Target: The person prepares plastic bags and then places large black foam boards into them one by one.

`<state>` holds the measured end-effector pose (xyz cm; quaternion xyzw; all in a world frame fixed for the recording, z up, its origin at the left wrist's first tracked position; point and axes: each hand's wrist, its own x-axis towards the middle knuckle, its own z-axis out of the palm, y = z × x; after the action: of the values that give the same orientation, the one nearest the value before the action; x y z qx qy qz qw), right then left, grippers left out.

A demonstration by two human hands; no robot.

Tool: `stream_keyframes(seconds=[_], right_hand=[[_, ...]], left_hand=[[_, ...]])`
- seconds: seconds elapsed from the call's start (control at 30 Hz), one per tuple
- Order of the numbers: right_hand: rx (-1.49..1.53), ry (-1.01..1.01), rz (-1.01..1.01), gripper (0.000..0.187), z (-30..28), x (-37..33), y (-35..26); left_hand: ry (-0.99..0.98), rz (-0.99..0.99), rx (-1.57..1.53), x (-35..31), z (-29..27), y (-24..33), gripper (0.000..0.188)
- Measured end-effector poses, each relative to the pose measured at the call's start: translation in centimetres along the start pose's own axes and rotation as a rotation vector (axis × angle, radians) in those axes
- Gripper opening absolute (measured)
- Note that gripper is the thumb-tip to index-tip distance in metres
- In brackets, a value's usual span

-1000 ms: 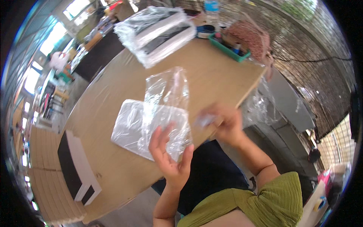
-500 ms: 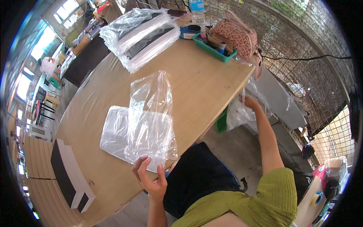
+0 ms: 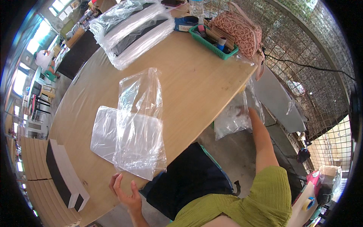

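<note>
We judge the stack (image 3: 141,32) at the desk's (image 3: 196,87) far end already wrapped, while the boxes (image 3: 67,174) at left look bare and the clear sleeve (image 3: 140,96) lies flat, seemingly unfilled, across the white pack (image 3: 103,130). Our left hand (image 3: 128,195) is empty, fingers loosely spread; our right hand (image 3: 243,112) is at the bag (image 3: 228,125) beyond the edge, its grip we cannot tell.

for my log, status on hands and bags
Left hand open, empty, by table. Right hand at lower bag, grip unclear. Clear bag over pale stack, nothing on top.
</note>
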<state>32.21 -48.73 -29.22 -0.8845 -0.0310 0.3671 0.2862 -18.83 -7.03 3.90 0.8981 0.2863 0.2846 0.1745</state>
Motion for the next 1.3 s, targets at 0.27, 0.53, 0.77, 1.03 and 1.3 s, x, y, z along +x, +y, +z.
stream_keyframes(seconds=[0.27,0.53,0.77,1.03,1.3], right_hand=[[-0.256,0.109,0.131,0.047,-2.3,-10.4,-15.2],[-0.005,0.796,-0.672,0.03,-2.0,-27.2,-24.2],[-0.84,-0.108,-1.747,0.061,10.0,-40.1,-40.0],[-1.054,0.114,-1.702,0.086,11.7,-36.5,-42.2],[-0.058,0.26,-1.657,0.011,7.6,-34.1,-47.7]], left_hand=[[0.044,-0.009,0.022,-0.6,0.1,-0.2,0.039],[0.013,0.181,0.016,-2.4,-0.6,-3.3,0.036],[-0.129,0.384,0.358,1.5,-0.5,-5.4,0.045],[-0.087,0.414,0.401,4.0,0.1,-7.1,0.047],[0.063,0.355,0.305,8.1,-4.2,-6.5,0.029]])
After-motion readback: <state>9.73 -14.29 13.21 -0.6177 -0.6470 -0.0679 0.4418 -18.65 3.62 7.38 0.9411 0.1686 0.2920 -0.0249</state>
